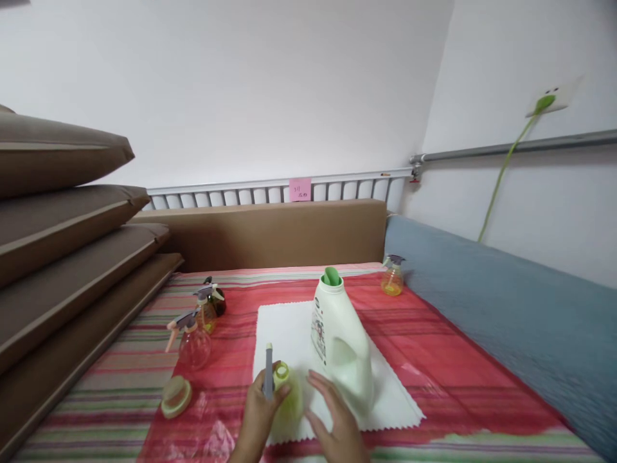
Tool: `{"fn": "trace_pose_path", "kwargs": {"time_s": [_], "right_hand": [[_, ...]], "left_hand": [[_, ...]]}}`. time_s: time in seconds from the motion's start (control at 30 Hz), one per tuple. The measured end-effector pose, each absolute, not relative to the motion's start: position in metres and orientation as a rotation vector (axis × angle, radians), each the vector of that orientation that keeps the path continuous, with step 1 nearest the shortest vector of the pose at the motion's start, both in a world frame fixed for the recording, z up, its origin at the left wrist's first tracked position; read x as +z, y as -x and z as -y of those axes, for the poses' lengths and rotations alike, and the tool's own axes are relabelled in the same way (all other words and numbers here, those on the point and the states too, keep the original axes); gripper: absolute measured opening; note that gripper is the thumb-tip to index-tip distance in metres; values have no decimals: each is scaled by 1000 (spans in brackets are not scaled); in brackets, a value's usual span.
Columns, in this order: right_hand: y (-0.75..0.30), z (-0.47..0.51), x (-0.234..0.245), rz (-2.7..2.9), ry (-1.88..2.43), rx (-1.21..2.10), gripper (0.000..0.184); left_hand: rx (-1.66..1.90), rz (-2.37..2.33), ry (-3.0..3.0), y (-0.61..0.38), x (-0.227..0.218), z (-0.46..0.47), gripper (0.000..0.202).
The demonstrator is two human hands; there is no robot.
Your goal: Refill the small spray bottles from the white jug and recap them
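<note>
Though the jug (343,341) bears a label (318,329) — it's unreadable.

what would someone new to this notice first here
Probably the big pale jug with its green spout, standing on a white cloth over a bright red sheet. Beside it, the left hand holds a small yellow-green bottle, with the open right hand close by. Behind, a pink note stands out against the white radiator.

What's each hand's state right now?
Left hand: closed, holding a slim grey pale-tipped spray head, touching a translucent yellow-green bottle.
Right hand: open, holding nothing visible.
</note>
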State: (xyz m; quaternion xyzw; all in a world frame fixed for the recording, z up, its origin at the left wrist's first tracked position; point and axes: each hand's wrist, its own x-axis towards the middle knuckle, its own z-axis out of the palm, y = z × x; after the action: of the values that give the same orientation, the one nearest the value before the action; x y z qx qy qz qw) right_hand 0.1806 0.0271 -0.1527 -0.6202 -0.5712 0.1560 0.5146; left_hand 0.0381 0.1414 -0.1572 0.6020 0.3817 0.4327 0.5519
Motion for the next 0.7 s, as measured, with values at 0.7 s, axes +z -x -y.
{"fn": "trace_pose_path", "kwargs": {"time_s": [0.7], "right_hand": [[-267, -19, -47, 961, 1808, 487, 42]], "left_hand": [[1070, -930, -1301, -43, -151, -126, 37]]}}
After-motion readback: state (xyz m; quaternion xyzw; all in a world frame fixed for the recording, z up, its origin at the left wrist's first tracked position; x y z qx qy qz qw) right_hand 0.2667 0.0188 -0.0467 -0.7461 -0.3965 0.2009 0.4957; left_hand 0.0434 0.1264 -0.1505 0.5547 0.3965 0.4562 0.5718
